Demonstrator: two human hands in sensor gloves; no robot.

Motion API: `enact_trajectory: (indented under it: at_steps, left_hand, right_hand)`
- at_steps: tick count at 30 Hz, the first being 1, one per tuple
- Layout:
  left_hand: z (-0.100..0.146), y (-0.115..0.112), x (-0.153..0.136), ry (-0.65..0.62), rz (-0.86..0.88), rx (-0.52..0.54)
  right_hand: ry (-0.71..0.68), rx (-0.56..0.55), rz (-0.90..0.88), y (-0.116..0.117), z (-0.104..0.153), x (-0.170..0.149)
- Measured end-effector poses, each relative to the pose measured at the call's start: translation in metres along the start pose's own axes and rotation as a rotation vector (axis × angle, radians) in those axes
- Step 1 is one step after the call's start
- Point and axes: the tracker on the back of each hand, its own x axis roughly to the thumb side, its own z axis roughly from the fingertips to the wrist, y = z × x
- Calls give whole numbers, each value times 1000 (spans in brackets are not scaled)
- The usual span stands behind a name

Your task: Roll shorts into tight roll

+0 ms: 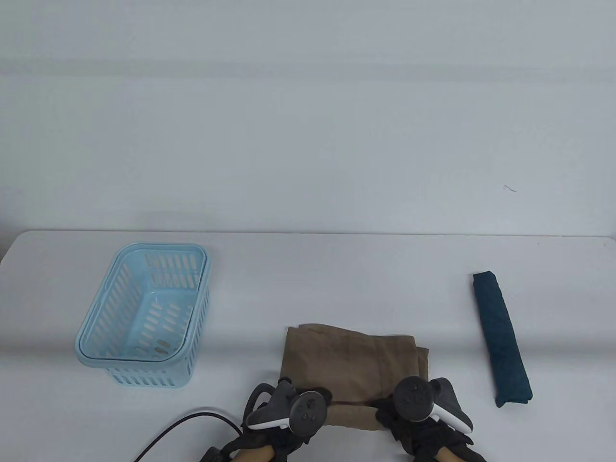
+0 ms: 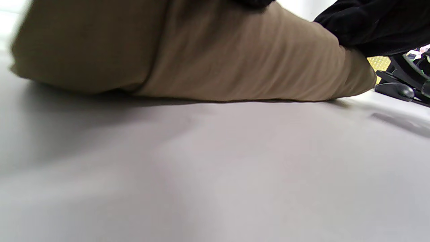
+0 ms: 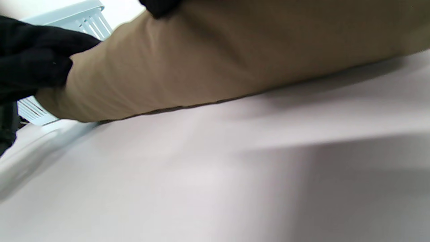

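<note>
Table view — teal roll (image 1: 503, 339) beside shorts (image 1: 346, 358)

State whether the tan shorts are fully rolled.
Partly rolled: tan shorts show a roll at the near edge; the rest lies flat.

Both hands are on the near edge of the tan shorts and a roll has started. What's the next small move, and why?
Probably roll another turn away from you. The left hand and right hand sit at either end of the rolled near edge of the tan shorts, and most of the fabric lies flat beyond. Moving both ends together should keep the roll even and tight.
</note>
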Motion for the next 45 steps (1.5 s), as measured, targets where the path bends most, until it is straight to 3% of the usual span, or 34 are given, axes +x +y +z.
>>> enact_trajectory:
  at_steps: [6,9,11,17,20,26,32,38,42,45]
  left_hand:
    - [-2,-1,2,15,44,-4]
    - [7,8,2,-13,42,120]
    - [13,16,7,-98,9,160]
    - [11,8,6,-69,-79,77]
    - [8,3,3,-36,-96,49]
    - [-4,-14,2,34,-176,-61]
    - [-7,-15,3,40,-226,5]
    - [-4,-9,4,18,-174,-2]
    - [-1,-1,5,21,-26,7]
    - [-1,0,7,29,7,14]
  right_hand:
    - [41,-78,113,-1,-1,0]
    - [65,-118,130,-1,0,1]
    - [97,-166,177,1,-1,2]
    - [80,-260,283,-6,8,13]
    - [30,-225,312,-9,16,17]
    - [74,20,435,6,10,5]
    - [21,-140,524,12,4,7]
    - [21,-104,305,1,6,1]
    - [19,-47,122,-1,7,-6]
    - [24,-45,108,-2,6,-7]
